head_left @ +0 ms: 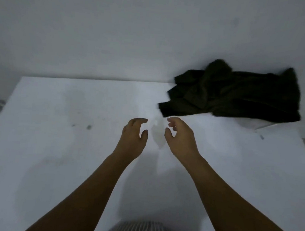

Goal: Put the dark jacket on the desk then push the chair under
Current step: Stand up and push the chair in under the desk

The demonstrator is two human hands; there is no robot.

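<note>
Head view: our jacket (234,93) lies on the desk (57,117), left hand (133,137) and right hand (180,137) open and empty; the chair, unseen, comes next.

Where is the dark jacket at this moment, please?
In the head view, the dark jacket lies crumpled on the white desk's far right corner against the wall, just beyond the empty right hand.

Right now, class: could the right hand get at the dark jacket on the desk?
Probably yes. The right hand hangs open just short of the dark jacket, whose near edge lies just beyond the fingertips, and only bare desk shows between them.
</note>
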